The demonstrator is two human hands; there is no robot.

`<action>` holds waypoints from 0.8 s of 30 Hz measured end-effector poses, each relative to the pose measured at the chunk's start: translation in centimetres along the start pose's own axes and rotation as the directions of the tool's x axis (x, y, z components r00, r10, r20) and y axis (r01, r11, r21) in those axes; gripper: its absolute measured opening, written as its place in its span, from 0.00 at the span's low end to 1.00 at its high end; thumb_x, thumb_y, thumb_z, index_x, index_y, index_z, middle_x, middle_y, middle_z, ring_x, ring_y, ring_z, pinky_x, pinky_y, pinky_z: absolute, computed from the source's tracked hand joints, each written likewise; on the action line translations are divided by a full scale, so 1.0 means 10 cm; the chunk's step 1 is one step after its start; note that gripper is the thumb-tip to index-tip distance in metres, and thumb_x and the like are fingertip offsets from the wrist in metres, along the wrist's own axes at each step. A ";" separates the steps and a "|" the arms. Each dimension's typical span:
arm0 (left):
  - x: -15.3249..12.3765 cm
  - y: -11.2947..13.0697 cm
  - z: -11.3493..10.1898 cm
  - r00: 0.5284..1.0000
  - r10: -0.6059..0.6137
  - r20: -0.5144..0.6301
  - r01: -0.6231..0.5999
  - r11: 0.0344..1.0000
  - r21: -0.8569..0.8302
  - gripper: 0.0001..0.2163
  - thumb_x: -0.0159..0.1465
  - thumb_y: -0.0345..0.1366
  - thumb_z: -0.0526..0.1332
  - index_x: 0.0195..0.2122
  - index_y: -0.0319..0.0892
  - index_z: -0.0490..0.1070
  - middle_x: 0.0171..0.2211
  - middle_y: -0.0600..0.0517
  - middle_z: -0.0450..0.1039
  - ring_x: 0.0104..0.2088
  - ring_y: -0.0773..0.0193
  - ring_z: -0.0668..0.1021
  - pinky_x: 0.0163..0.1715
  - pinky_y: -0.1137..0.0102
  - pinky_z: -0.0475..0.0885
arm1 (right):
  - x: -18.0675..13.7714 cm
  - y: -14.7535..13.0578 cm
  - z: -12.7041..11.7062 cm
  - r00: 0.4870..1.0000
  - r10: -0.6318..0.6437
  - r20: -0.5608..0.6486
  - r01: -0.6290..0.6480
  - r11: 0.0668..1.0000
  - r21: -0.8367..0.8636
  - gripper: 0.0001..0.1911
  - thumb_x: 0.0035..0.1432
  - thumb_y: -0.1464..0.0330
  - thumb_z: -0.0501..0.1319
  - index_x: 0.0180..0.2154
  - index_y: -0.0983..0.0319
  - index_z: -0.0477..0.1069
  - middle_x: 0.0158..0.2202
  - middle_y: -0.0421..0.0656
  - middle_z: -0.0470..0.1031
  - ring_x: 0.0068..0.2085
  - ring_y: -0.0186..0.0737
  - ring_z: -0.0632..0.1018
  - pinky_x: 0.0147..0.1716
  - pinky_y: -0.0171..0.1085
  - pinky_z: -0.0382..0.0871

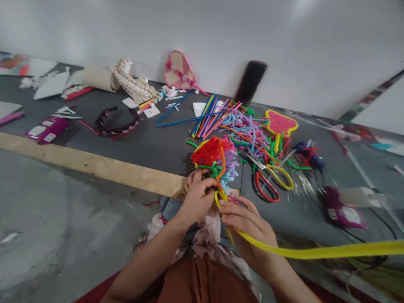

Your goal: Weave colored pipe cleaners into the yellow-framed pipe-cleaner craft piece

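Note:
Close to the table's front edge is a bundle of bent pipe cleaners in red, orange, purple, blue and green. My left hand is closed round its lower part, thumb and fingertips pinching near the orange twist. From there a long yellow pipe cleaner loops down and runs off past the right side of the view. My right hand is closed on the yellow strand by the bundle's lower end. Its fingertips lie next to a pink bit, and the exact pinch is partly hidden.
Loose pipe cleaners are heaped behind the bundle. Scissors with red and yellow handles lie to the right. A phone leans on the wall. A dark headband, a pink fan-shaped piece and purple packets also occupy the table.

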State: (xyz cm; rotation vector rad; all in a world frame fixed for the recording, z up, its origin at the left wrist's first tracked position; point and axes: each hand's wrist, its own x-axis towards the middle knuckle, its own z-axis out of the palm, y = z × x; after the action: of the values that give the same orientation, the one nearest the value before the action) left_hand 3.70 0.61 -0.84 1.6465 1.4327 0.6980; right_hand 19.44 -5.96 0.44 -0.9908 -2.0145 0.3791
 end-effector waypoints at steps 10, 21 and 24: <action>0.00 0.01 -0.09 0.996 -0.027 0.084 0.031 0.999 -0.042 0.09 0.51 0.27 0.68 0.33 0.44 0.78 0.55 0.48 0.64 0.62 0.49 0.62 0.63 0.55 0.57 | 0.04 0.09 -0.14 0.829 0.554 -0.080 -0.451 0.745 0.491 0.08 0.66 0.70 0.57 0.42 0.55 0.74 0.42 0.41 0.81 0.46 0.38 0.81 0.47 0.38 0.77; 0.00 0.02 -0.14 0.986 0.035 0.163 -0.010 0.988 -0.151 0.11 0.50 0.34 0.72 0.36 0.45 0.79 0.53 0.47 0.64 0.61 0.49 0.63 0.63 0.55 0.59 | 0.03 0.09 -0.19 0.848 0.519 -0.107 -0.344 0.693 0.634 0.08 0.66 0.71 0.58 0.40 0.56 0.76 0.39 0.41 0.80 0.45 0.36 0.80 0.49 0.37 0.75; 0.00 0.01 -0.12 0.982 0.048 0.181 -0.027 0.993 -0.117 0.12 0.50 0.37 0.72 0.37 0.44 0.79 0.53 0.47 0.63 0.62 0.48 0.62 0.63 0.54 0.58 | -0.04 0.10 -0.23 0.858 0.497 -0.126 -0.343 0.739 0.580 0.08 0.65 0.71 0.58 0.39 0.57 0.76 0.37 0.43 0.80 0.43 0.38 0.80 0.46 0.38 0.77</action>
State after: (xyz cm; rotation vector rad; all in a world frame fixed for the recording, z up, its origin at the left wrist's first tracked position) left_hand 2.76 0.85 -0.11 1.6085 1.2113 0.6201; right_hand 21.91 -5.80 1.01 -1.0568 -1.2915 0.9508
